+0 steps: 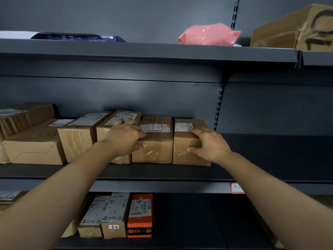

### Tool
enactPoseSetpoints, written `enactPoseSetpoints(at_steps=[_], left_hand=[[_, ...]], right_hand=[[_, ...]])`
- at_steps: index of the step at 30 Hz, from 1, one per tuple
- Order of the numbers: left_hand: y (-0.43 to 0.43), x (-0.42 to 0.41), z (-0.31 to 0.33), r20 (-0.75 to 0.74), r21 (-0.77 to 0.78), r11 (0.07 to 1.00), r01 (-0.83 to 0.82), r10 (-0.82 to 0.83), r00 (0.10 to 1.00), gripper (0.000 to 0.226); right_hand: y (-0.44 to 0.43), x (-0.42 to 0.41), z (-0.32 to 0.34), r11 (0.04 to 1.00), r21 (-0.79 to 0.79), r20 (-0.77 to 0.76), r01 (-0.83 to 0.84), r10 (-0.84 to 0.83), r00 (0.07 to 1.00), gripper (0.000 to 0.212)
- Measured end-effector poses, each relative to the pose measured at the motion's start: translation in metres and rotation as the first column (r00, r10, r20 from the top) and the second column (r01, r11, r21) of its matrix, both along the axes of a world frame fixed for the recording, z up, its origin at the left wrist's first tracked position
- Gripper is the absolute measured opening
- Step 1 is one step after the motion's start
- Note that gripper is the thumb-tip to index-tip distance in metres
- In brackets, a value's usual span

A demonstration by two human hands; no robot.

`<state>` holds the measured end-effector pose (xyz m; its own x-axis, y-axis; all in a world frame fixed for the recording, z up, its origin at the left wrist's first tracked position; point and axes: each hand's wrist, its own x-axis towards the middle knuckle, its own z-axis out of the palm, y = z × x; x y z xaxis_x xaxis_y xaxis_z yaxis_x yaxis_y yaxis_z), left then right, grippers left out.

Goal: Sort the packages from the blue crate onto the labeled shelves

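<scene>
Several brown cardboard packages stand in a row on the middle shelf point(162, 171). My right hand point(210, 145) grips the front right corner of the rightmost box point(185, 141), fingers on its top and thumb on its front face. My left hand point(124, 138) clasps the front left corner of the box beside it point(156, 141), which carries a white barcode label. A narrow gap separates the two boxes. The blue crate is out of view.
The lower shelf holds two labeled brown boxes point(106, 215) and an orange box point(140, 215). A pink bag point(209, 34), a dark flat box point(77, 37) and a big taped carton point(295, 29) lie on the top shelf. A red-edged shelf label point(236, 188) is partly behind my right arm.
</scene>
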<state>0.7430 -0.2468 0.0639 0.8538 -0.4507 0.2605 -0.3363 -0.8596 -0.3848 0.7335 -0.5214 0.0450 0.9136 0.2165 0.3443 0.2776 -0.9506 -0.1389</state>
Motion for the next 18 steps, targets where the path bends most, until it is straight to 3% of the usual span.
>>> enactPoseSetpoints(at_steps=[11,18], left_hand=[[0.006,-0.006,-0.012,0.033,-0.048,0.999,0.008,-0.006,0.999,0.05],[0.006,-0.047,-0.029,0.046,-0.078,0.997,-0.011,0.014,0.999,0.055]], right_hand=[[0.015,-0.015,-0.009,0.967,-0.217,0.122,0.132,-0.107,0.987,0.074],[0.019,-0.051,-0.026,0.973,-0.209,0.155,0.103,-0.071,0.985,0.077]])
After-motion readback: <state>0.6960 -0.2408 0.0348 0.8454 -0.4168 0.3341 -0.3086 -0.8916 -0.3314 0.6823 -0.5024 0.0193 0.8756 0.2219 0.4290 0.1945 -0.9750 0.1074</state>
